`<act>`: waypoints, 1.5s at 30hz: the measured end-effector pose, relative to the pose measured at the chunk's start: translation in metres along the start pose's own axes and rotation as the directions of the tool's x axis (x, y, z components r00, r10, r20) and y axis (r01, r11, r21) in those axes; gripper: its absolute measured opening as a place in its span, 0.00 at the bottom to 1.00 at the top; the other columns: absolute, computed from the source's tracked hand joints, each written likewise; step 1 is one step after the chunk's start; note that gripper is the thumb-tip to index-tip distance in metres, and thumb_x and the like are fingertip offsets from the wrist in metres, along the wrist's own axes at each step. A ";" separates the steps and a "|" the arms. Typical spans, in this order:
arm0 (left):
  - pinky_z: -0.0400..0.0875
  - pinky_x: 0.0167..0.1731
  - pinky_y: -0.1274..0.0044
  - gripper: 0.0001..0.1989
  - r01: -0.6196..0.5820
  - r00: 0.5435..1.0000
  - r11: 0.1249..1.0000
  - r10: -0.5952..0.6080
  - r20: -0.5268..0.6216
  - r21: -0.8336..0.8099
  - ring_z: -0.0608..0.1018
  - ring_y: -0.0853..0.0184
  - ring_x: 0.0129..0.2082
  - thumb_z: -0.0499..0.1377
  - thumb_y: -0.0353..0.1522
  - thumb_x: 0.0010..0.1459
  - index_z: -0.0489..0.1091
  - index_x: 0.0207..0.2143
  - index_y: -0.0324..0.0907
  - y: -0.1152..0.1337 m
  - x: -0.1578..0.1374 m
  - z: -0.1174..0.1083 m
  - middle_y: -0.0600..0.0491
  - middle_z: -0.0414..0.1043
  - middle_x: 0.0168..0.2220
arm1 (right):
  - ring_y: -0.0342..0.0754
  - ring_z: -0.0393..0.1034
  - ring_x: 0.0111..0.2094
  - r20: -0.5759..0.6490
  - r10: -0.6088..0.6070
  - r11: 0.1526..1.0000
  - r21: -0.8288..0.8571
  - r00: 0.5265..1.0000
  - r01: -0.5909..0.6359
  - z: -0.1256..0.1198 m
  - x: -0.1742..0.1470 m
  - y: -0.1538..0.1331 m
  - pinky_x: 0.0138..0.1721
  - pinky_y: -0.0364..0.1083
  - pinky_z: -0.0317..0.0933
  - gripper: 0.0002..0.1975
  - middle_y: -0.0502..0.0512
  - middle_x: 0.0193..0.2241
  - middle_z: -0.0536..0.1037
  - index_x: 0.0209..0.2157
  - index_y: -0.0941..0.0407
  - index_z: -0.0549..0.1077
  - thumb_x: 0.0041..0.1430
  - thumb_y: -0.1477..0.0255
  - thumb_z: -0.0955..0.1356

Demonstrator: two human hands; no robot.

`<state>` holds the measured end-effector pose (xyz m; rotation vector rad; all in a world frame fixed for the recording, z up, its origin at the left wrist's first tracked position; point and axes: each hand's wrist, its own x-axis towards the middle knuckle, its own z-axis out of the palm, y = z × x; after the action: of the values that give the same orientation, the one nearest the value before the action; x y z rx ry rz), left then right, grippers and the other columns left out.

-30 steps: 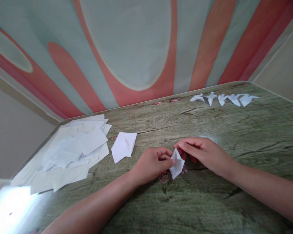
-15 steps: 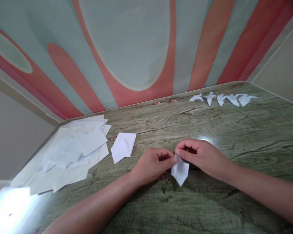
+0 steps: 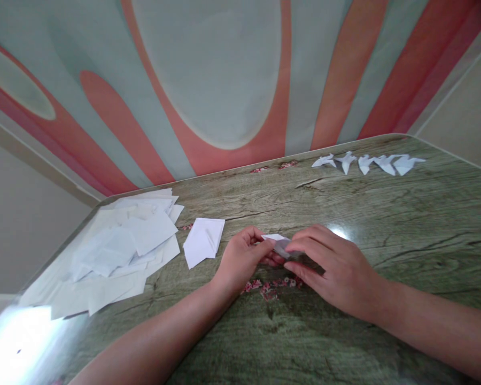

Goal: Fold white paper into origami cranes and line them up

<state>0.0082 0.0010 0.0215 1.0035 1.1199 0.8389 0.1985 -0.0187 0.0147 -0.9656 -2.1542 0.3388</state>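
Observation:
A small piece of folded white paper (image 3: 278, 243) is between my two hands, just above the tabletop. My left hand (image 3: 246, 254) pinches its left end between thumb and fingers. At the paper's right side is my right hand (image 3: 331, 262), its fingertips touching the edge and its thumb held a little apart below. Part of the paper is hidden behind the fingers. Left of my left hand lies a short stack of white paper squares (image 3: 202, 243), the top sheet showing a crease.
A large loose pile of white paper sheets (image 3: 120, 246) covers the table's left side. Several folded paper birds (image 3: 366, 163) stand in a row at the back right. The wood-patterned table (image 3: 256, 342) meets a painted wall (image 3: 240, 158) at its far edge.
The folded paper has been raised and turned, from hanging point-down to lying nearly flat. My right hand has shifted from pinching its top to the right edge, fingers more spread.

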 end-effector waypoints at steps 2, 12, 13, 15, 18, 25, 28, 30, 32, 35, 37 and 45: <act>0.73 0.29 0.76 0.11 0.027 1.000 0.999 -0.026 0.013 -0.045 0.79 0.68 0.23 0.61 0.33 0.53 0.61 0.29 0.38 0.000 -0.001 0.000 0.52 0.75 0.23 | 0.49 0.67 0.39 -0.006 0.022 0.999 -0.041 1.000 -0.022 0.003 0.000 0.004 0.41 0.49 0.63 0.05 0.56 0.36 0.74 0.39 0.56 0.71 0.60 0.73 0.67; 0.73 0.28 0.77 0.11 0.020 0.999 0.996 -0.016 0.047 -0.088 0.79 0.68 0.23 0.60 0.29 0.53 0.59 0.34 0.39 -0.002 -0.001 0.000 0.55 0.73 0.24 | 0.49 0.68 0.37 -0.021 0.024 1.000 0.005 0.999 -0.024 0.005 0.001 0.008 0.39 0.48 0.64 0.08 0.53 0.34 0.77 0.41 0.54 0.71 0.60 0.77 0.66; 0.72 0.27 0.77 0.13 0.001 0.999 0.997 0.002 0.042 -0.071 0.79 0.68 0.23 0.60 0.28 0.52 0.57 0.36 0.41 -0.002 -0.001 0.001 0.57 0.72 0.24 | 0.48 0.69 0.37 -0.025 0.029 0.999 0.014 0.999 -0.029 0.005 0.001 0.007 0.39 0.48 0.64 0.08 0.53 0.33 0.77 0.40 0.54 0.72 0.60 0.77 0.65; 0.71 0.24 0.79 0.15 -0.057 0.998 0.998 0.057 0.018 -0.005 0.78 0.69 0.21 0.59 0.28 0.52 0.55 0.39 0.44 -0.001 -0.002 0.002 0.61 0.70 0.25 | 0.48 0.69 0.37 -0.032 0.051 0.998 0.031 0.998 -0.050 0.005 0.001 0.008 0.39 0.48 0.64 0.08 0.53 0.33 0.77 0.40 0.54 0.72 0.60 0.77 0.65; 0.70 0.24 0.81 0.08 -0.164 0.986 0.972 0.166 0.001 0.167 0.78 0.72 0.21 0.57 0.28 0.53 0.59 0.35 0.43 0.000 -0.005 0.003 0.60 0.67 0.27 | 0.48 0.70 0.37 -0.034 0.098 0.994 0.044 0.995 -0.097 0.006 0.001 0.009 0.38 0.48 0.64 0.09 0.54 0.34 0.77 0.41 0.54 0.72 0.60 0.77 0.64; 0.70 0.31 0.80 0.06 -0.140 0.990 0.889 0.120 0.075 0.435 0.78 0.70 0.27 0.54 0.28 0.56 0.69 0.34 0.39 0.001 -0.009 0.005 0.55 0.73 0.24 | 0.48 0.69 0.37 -0.006 0.071 0.995 0.066 0.997 -0.070 0.006 0.003 0.011 0.40 0.48 0.63 0.04 0.53 0.32 0.77 0.37 0.56 0.73 0.60 0.76 0.66; 0.70 0.32 0.79 0.07 -0.150 0.988 0.886 0.121 0.094 0.439 0.80 0.68 0.29 0.55 0.29 0.56 0.68 0.39 0.39 -0.001 -0.008 0.002 0.53 0.75 0.29 | 0.48 0.69 0.38 -0.003 0.071 0.994 0.082 0.997 -0.071 0.005 0.003 0.011 0.40 0.48 0.63 0.05 0.53 0.32 0.77 0.37 0.55 0.73 0.60 0.77 0.65; 0.71 0.33 0.78 0.09 -0.169 0.985 0.889 0.132 0.115 0.425 0.80 0.67 0.31 0.56 0.30 0.57 0.66 0.41 0.40 -0.003 -0.007 0.000 0.52 0.75 0.33 | 0.48 0.69 0.38 0.013 0.045 0.994 0.098 0.999 -0.046 0.004 0.004 0.012 0.41 0.48 0.63 0.06 0.53 0.33 0.77 0.37 0.55 0.73 0.61 0.77 0.65; 0.71 0.33 0.79 0.09 -0.184 0.982 0.889 0.145 0.122 0.420 0.80 0.67 0.31 0.56 0.31 0.57 0.66 0.41 0.40 -0.004 -0.007 -0.002 0.52 0.74 0.34 | 0.48 0.69 0.39 0.022 0.019 0.994 0.109 1.000 -0.022 0.005 0.003 0.013 0.41 0.49 0.63 0.07 0.53 0.34 0.77 0.37 0.54 0.73 0.61 0.77 0.65; 0.71 0.33 0.78 0.08 -0.211 0.977 0.876 0.177 0.117 0.434 0.80 0.68 0.31 0.56 0.32 0.58 0.66 0.40 0.40 -0.003 -0.008 -0.004 0.52 0.74 0.34 | 0.48 0.69 0.39 0.022 0.018 0.994 0.111 1.000 -0.020 0.006 0.003 0.014 0.40 0.49 0.64 0.07 0.53 0.34 0.77 0.38 0.53 0.73 0.61 0.77 0.65; 0.72 0.34 0.78 0.09 -0.222 0.975 0.870 0.185 0.127 0.440 0.80 0.68 0.31 0.56 0.33 0.58 0.66 0.41 0.40 -0.002 -0.009 -0.004 0.51 0.74 0.35 | 0.49 0.69 0.39 0.020 0.026 0.994 0.110 0.999 -0.028 0.006 0.002 0.015 0.40 0.49 0.64 0.07 0.53 0.34 0.77 0.39 0.53 0.72 0.61 0.77 0.65; 0.72 0.33 0.77 0.08 -0.164 0.986 0.906 0.135 0.101 0.389 0.80 0.68 0.29 0.55 0.33 0.59 0.66 0.40 0.40 0.000 -0.008 -0.001 0.51 0.75 0.33 | 0.47 0.69 0.39 0.067 0.033 0.993 0.113 0.997 -0.041 0.008 0.001 0.012 0.40 0.47 0.64 0.09 0.52 0.35 0.76 0.40 0.54 0.71 0.60 0.79 0.65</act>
<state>0.0058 -0.0061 0.0240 1.4625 1.1874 0.7017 0.1985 -0.0094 0.0036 -0.9420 -2.1525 0.5124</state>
